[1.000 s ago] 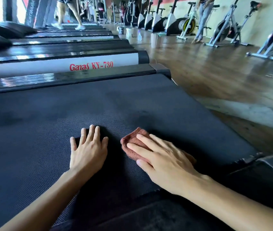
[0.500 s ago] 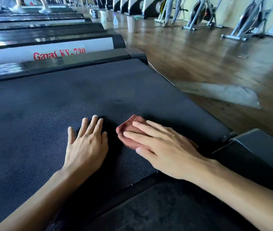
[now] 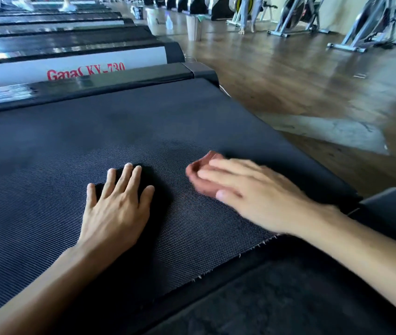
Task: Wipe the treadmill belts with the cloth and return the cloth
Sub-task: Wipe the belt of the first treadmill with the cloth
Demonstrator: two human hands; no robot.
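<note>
Head view: right hand [image 3: 259,194], grip flat on reddish-brown folded cloth [image 3: 200,174], sliding rightward from left hand [image 3: 117,209], bracing flat, empty, on dark textured treadmill belt [image 3: 95,141]; wiping continuing.

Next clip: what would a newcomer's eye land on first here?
Two bare hands on the dark treadmill belt in the foreground: the left hand flat on it, the right hand pressing a reddish cloth down with straight fingers. Behind them, red lettering stands out on the white side of the next treadmill, and exercise bikes line the wall at upper right.
</note>
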